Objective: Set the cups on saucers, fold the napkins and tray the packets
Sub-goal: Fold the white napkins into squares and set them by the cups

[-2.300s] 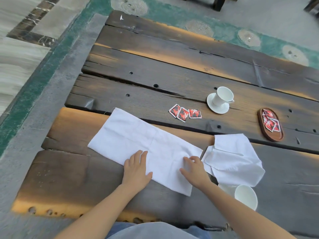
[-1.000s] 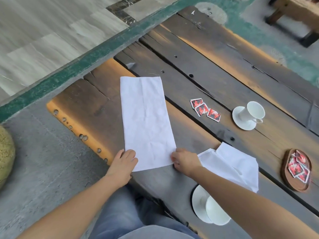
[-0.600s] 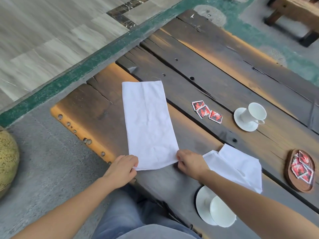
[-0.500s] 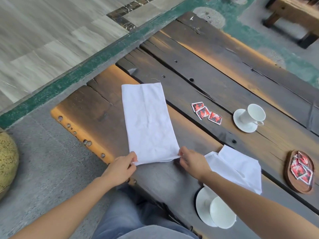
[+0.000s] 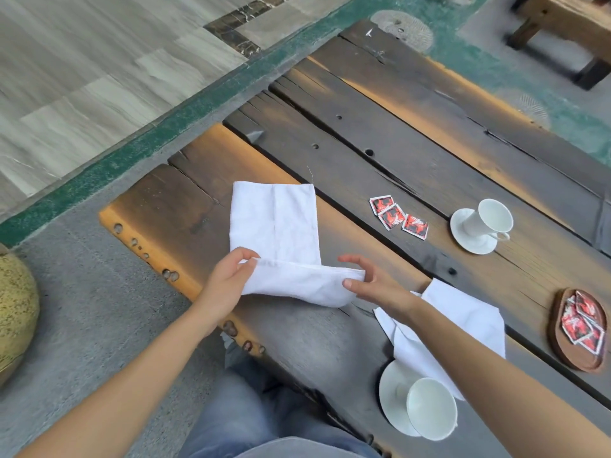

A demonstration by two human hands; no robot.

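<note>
A long white napkin (image 5: 281,223) lies on the wooden table (image 5: 413,133), its near end lifted and curled over. My left hand (image 5: 228,276) pinches the near left corner and my right hand (image 5: 367,279) pinches the near right corner. A second, crumpled napkin (image 5: 476,319) lies to the right, partly under my right forearm. One white cup (image 5: 492,218) stands on a saucer (image 5: 463,239) farther back. Another cup (image 5: 429,408) sits on a saucer (image 5: 391,388) by the near edge. Three red packets (image 5: 398,216) lie loose on the wood. Several more fill the oval wooden tray (image 5: 558,345).
The table's left end (image 5: 145,246) drops to grey pavement. A yellow rounded object (image 5: 13,312) stands on the ground at far left. A wooden bench (image 5: 568,31) is at the back right. My knees (image 5: 258,411) are under the near edge.
Both hands have lifted the napkin's near end off the table and carried it away from me, so it folds over the far part. Earlier the napkin was turned lengthwise.
</note>
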